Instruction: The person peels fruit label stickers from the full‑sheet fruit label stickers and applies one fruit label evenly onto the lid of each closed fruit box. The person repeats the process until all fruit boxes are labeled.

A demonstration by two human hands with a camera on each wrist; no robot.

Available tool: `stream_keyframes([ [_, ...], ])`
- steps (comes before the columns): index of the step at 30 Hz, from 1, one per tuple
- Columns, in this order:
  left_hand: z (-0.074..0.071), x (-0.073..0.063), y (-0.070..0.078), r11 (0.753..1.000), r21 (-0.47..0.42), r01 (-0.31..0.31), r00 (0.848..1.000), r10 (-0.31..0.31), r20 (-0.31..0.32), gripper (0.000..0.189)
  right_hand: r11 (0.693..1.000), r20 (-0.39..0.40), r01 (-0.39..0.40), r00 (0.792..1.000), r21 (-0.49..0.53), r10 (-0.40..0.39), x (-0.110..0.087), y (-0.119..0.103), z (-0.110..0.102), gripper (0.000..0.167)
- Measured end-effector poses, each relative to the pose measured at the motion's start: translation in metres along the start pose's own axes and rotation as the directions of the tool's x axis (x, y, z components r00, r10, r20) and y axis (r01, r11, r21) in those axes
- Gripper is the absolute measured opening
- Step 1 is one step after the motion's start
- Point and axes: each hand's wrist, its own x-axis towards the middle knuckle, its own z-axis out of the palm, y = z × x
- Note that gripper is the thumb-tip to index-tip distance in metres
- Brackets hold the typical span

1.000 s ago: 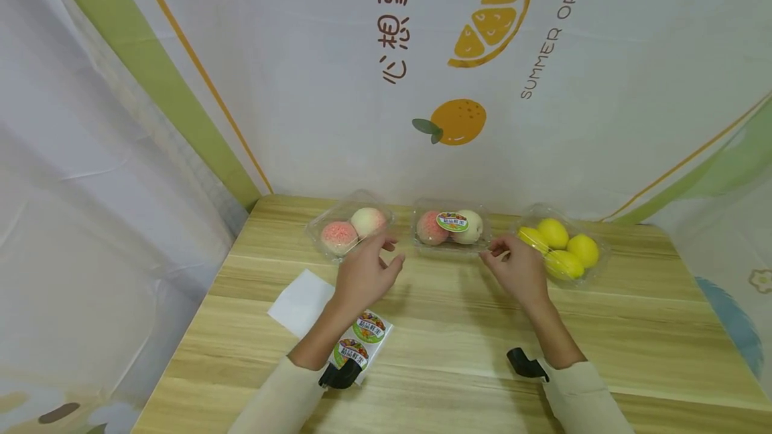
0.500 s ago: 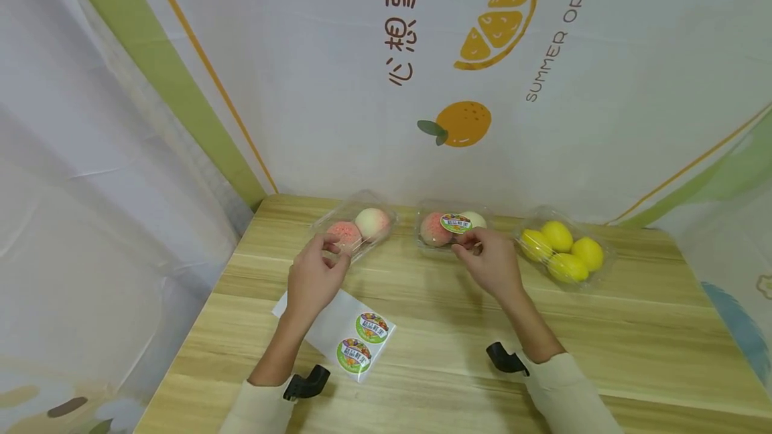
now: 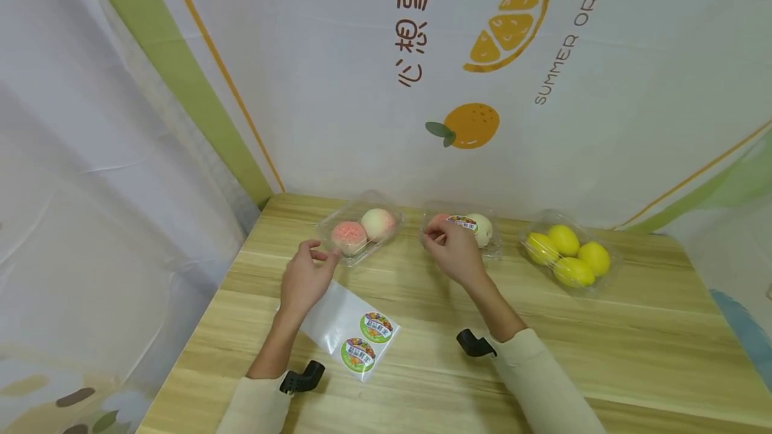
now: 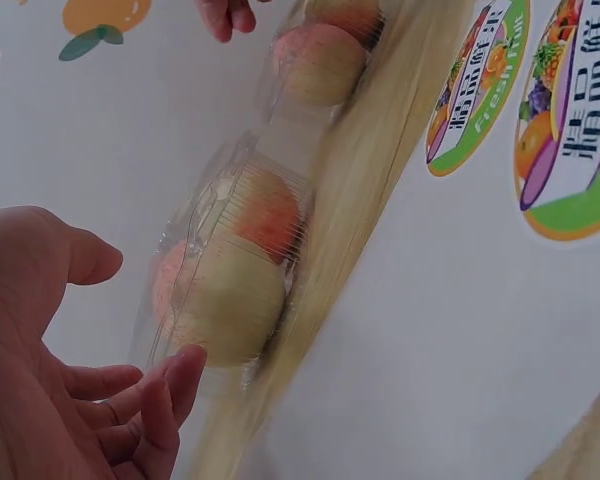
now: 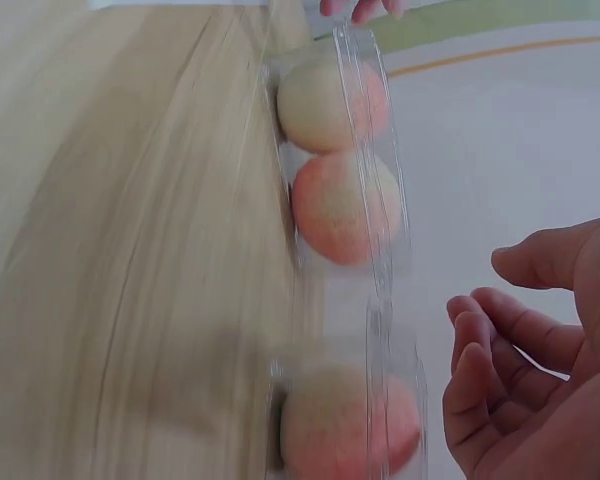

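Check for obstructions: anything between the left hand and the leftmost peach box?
Nothing visible. The left hand is at the near left corner of the leftmost peach box; whether the fingertips touch it, I can't tell. The label sheet lies in front of the box, outside that gap.

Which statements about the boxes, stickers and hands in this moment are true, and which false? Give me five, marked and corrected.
1. Four lemons sit in the rightmost clear box. True.
2. The middle clear box carries a fruit sticker. True.
3. The sticker sheet shows three stickers. False: it shows two.
4. One hand grips a peach. False: the left hand and right hand hold nothing.
5. The leftmost clear box contains two peaches. True.
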Motion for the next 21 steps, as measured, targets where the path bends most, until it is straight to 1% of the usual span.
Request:
stream_keyframes([
  [3,0.001,0.002,-0.002,1.000,-0.016,0.027,0.999,-0.027,0.021,0.068,1.000,0.023,-0.004,1.000,0.009,0.004,0.007,-0.006,0.007,0.020],
  [4,0.001,0.003,-0.003,0.999,-0.020,0.035,0.999,-0.035,0.027,0.068,1.000,0.032,-0.009,0.999,-0.001,0.009,0.009,-0.007,0.009,0.023],
  [7,0.003,0.005,-0.005,0.999,-0.026,0.048,0.998,-0.047,0.038,0.070,1.000,0.062,-0.004,0.998,0.001,0.004,0.017,-0.007,0.015,0.032],
  [10,0.004,0.007,-0.005,0.998,-0.027,0.053,0.998,-0.052,0.040,0.072,1.000,0.081,0.024,0.996,0.008,-0.025,0.034,0.020,0.030,0.039],
  [13,0.006,0.008,-0.004,0.998,-0.027,0.053,0.998,-0.052,0.042,0.075,1.000,0.101,0.024,0.995,0.003,-0.025,0.045,0.034,0.038,0.045],
  [14,0.007,0.008,-0.003,0.998,-0.029,0.051,0.998,-0.049,0.046,0.076,1.000,0.108,0.014,0.994,0.001,-0.014,0.047,0.034,0.039,0.046],
  [17,0.008,0.009,-0.002,0.999,-0.030,0.044,0.998,-0.043,0.047,0.077,0.999,0.147,-0.040,0.988,-0.010,0.041,0.047,0.014,0.033,0.050],
  [19,0.010,0.009,-0.002,0.999,-0.029,0.040,0.998,-0.039,0.048,0.078,0.998,0.165,-0.052,0.985,-0.036,0.057,0.051,0.016,0.037,0.052],
  [20,0.010,0.009,-0.002,0.999,-0.029,0.040,0.998,-0.038,0.046,0.078,0.996,0.180,-0.074,0.980,-0.049,0.081,0.052,0.013,0.037,0.053],
  [21,0.011,0.010,-0.002,0.999,-0.027,0.039,0.998,-0.038,0.045,0.078,0.994,0.189,-0.085,0.977,-0.065,0.096,0.054,0.016,0.040,0.054],
])
